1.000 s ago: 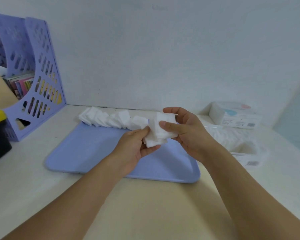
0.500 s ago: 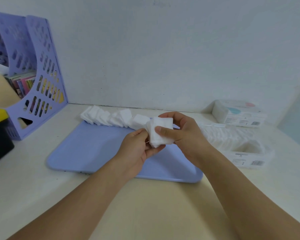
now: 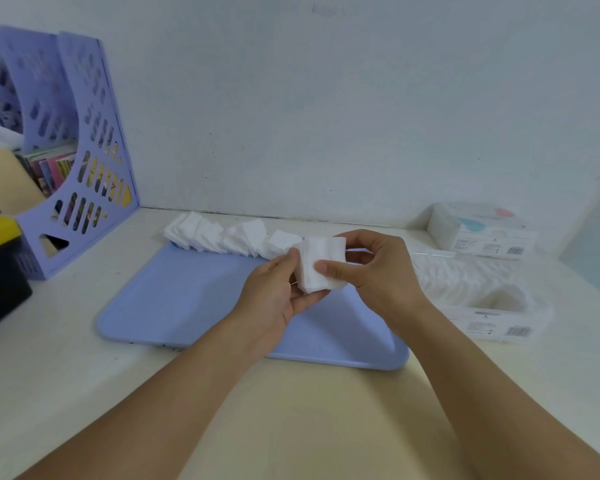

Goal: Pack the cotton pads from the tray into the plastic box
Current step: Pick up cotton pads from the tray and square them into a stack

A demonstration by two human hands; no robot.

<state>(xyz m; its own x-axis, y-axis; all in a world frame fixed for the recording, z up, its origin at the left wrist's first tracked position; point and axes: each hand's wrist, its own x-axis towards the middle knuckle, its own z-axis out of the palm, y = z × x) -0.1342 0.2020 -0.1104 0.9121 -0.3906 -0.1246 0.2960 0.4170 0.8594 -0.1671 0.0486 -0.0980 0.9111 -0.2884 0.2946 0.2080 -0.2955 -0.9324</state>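
With both hands' fingers pinching the small stack of square white cotton pads (image 3: 321,265) above the flat blue plastic tray (image 3: 194,299), square its edges between your left hand (image 3: 274,296) and right hand (image 3: 371,271) before carrying it right to the clear plastic box (image 3: 492,306).

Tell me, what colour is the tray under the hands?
The tray is light blue, almost lilac. The head view, the only one, shows it well.

File rack (image 3: 84,161) cut off left.
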